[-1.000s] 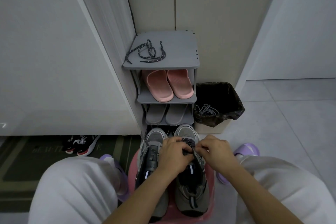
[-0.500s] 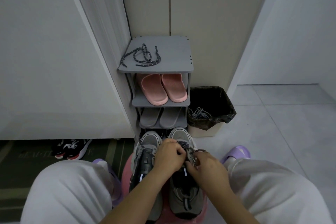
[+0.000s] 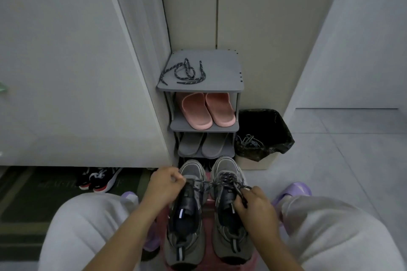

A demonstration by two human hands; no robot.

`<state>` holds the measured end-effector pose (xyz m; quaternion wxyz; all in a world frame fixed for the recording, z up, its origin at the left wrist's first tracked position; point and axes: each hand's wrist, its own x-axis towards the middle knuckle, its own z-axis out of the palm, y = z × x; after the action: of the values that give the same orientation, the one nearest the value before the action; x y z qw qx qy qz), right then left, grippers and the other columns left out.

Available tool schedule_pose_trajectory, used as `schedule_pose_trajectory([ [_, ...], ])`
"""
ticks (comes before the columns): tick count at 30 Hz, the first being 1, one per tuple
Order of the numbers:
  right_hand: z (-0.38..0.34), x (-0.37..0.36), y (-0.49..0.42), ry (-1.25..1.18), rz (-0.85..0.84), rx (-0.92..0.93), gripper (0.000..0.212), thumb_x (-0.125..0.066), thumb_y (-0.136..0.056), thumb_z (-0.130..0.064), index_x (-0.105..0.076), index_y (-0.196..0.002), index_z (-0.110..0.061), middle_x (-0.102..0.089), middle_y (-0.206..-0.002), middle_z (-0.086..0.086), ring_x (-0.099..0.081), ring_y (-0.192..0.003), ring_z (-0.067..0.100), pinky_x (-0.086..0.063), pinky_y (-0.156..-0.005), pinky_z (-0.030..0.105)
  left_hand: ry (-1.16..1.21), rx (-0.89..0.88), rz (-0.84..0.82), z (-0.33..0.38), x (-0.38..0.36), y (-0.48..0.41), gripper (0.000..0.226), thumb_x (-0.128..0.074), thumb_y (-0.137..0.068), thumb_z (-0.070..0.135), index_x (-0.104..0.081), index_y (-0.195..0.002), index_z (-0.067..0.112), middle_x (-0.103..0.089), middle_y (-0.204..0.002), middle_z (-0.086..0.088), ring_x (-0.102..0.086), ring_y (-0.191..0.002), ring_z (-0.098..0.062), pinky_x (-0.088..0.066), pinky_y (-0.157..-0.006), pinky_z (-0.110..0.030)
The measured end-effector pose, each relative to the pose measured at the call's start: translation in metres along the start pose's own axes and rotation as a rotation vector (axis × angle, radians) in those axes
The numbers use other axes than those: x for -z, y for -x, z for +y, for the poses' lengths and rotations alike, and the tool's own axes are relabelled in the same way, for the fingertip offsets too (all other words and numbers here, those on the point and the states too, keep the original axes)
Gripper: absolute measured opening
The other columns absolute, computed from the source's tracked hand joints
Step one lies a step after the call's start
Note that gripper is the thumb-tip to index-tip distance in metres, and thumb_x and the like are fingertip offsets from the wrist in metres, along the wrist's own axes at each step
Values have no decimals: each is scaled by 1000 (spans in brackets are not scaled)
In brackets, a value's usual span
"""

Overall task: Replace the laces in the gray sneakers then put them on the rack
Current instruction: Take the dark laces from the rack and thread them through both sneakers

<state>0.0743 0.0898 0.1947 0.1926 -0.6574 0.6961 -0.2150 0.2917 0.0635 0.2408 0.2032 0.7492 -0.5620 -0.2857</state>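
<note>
left hand (image 3: 164, 185) and right hand (image 3: 255, 207) pinch the dark lace (image 3: 198, 182) ends in curled fingers; uneven pulling could leave one end short or tip the sneaker (image 3: 229, 233)

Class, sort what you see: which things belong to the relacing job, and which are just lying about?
Job: gray sneakers, dark lace held between left hand and right hand, spare lace, rack.
Lying about: pink slippers, gray slippers, black-and-red sneakers.

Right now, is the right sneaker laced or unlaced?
Partly laced: the right sneaker has dark lace crossing its front eyelets; left hand and right hand each pinch an end.
</note>
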Motion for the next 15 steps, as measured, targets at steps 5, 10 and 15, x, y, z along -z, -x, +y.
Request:
schedule_pose_trajectory([
  [5,-1,2,0,-27,-31,-24,17,-55,-87,-28,-63,-95,-16,-53,-93,2,-60,-82,24,-39,-64,32,120,214,-55,-28,11,8,26,-64,-85,9,-52,-63,16,-54,-72,3,-53,-75,-15,-38,-64,-23],
  [10,-1,5,-3,-97,-73,-56,21,-58,-85,-28,-66,-102,-19,-51,-89,-1,-60,-82,22,-44,-67,32,-58,138,-22,-17,-1,5,19,-65,-80,24,-51,-70,17,-55,-76,0,-55,-78,-21,-41,-64,-26],
  [15,4,6,-3,-140,-92,-61,25,-60,-85,-28,-68,-107,-20,-50,-88,-2,-59,-85,20,-41,-69,28,-86,-151,46,25,-30,9,15,-60,-82,26,-56,-95,32,-48,-107,5,-47,-113,-17,-40,-93,-29],
])
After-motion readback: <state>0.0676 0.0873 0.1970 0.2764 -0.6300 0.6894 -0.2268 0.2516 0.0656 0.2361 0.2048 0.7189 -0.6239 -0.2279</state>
